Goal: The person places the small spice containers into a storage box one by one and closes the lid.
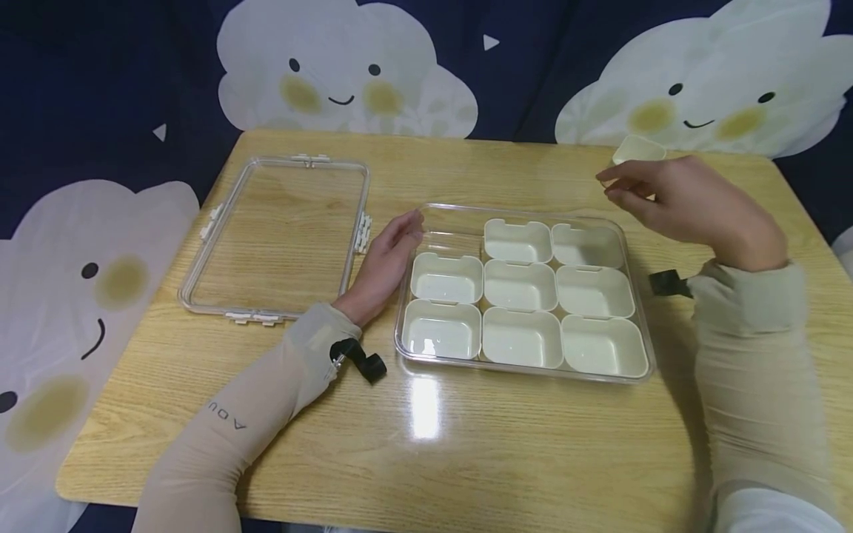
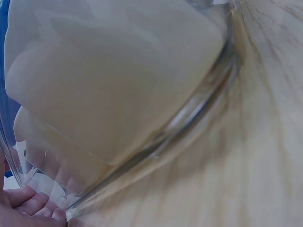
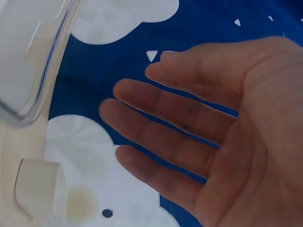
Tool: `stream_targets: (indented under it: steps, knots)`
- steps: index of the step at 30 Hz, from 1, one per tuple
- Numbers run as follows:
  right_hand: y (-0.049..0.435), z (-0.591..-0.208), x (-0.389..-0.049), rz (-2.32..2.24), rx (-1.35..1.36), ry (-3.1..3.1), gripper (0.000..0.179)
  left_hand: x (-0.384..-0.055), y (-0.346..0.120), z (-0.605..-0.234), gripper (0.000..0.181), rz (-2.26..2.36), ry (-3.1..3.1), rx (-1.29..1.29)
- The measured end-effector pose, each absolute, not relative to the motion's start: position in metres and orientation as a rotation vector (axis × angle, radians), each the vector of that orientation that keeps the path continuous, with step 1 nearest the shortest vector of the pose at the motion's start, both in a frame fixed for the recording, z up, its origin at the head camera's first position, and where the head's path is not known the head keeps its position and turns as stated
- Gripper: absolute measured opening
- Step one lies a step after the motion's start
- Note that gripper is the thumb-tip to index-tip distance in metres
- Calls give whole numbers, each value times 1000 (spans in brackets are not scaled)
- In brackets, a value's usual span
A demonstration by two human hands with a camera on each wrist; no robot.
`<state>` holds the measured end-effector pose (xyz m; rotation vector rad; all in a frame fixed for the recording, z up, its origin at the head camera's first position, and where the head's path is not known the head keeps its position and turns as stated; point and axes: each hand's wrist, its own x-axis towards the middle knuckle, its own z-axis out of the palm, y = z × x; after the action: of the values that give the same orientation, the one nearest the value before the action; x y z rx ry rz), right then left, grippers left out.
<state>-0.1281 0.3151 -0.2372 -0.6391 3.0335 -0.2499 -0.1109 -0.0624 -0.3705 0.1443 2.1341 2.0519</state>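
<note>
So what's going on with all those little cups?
A person's left hand rests against the left side of a clear plastic box with eight cream cups inside and a gap at the back left. The right hand, holding nothing, hovers near a loose ninth cup at the wooden table's far edge. The clear lid lies to the left.

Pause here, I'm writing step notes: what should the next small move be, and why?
Probably the right hand should pinch the lone cream cup: that hand holds nothing and hovers close to it, while the clear case holds eight similar cups, its far-left slot vacant.
</note>
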Motion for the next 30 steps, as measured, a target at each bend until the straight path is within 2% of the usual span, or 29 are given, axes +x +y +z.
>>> stream_targets:
  steps: [6, 30]
  knots:
    - [330, -240, -137, -320, -453, 3074, 43, -110, -64, -372, 54, 2025, 2152, 143]
    - [374, -279, -166, -525, -228, 3229, 42, -112, -63, -373, 54, 2038, 2142, 153]
